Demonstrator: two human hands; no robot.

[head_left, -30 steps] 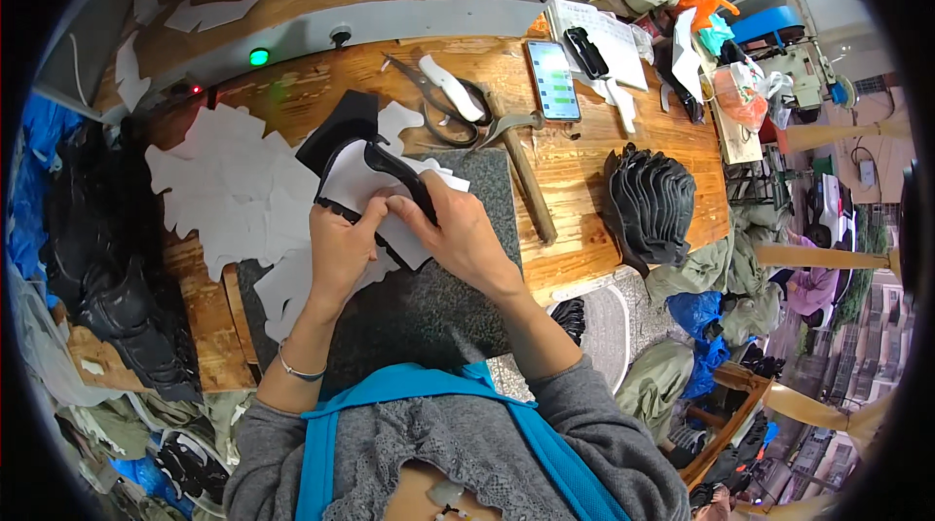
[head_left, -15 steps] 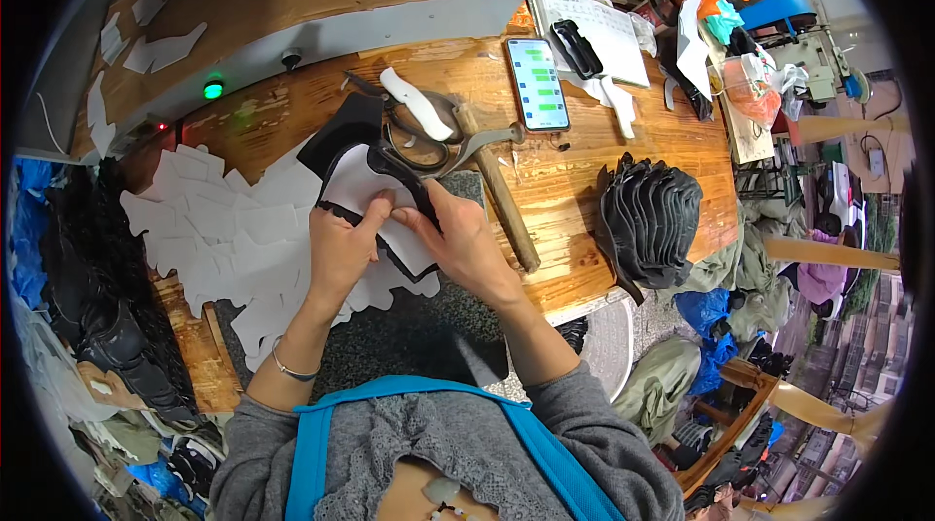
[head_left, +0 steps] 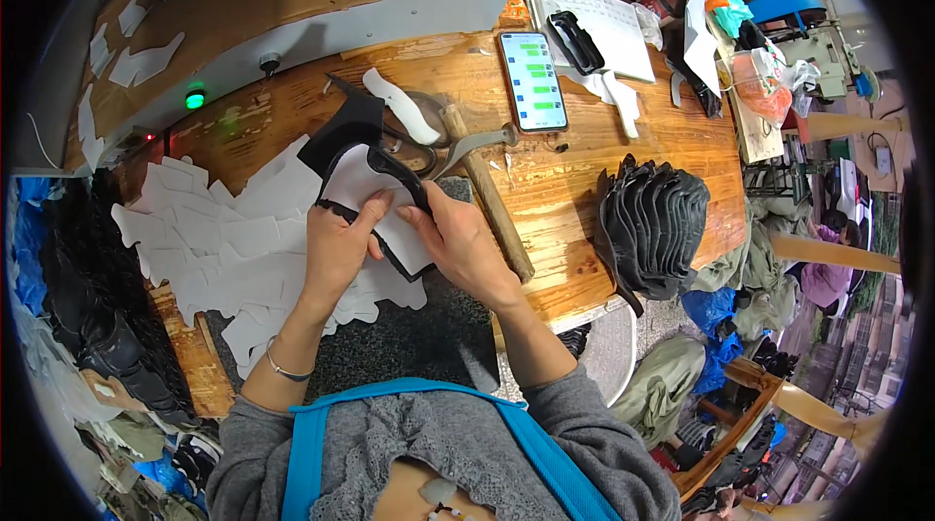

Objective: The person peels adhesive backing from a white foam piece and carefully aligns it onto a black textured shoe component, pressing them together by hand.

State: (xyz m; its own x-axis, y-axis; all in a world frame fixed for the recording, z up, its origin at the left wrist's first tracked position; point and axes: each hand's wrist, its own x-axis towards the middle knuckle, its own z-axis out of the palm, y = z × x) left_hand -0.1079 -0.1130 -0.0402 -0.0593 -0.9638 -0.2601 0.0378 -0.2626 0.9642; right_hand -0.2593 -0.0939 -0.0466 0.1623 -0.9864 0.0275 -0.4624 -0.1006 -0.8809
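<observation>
Wooden workbench scene: nearest, left hand and right hand pinch a black-and-white fabric piece, shifted slightly rightward since a second ago, white cutouts left, hammer and phone beyond.

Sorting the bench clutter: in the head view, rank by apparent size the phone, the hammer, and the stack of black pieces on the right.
1. Stack of black pieces, clearly largest.
2. Hammer and phone: too close to rank; the hammer is longer but slimmer.

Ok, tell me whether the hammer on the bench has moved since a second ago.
No. The hammer keeps its place, head just left of and below the phone; only the camera view has shifted.
</observation>
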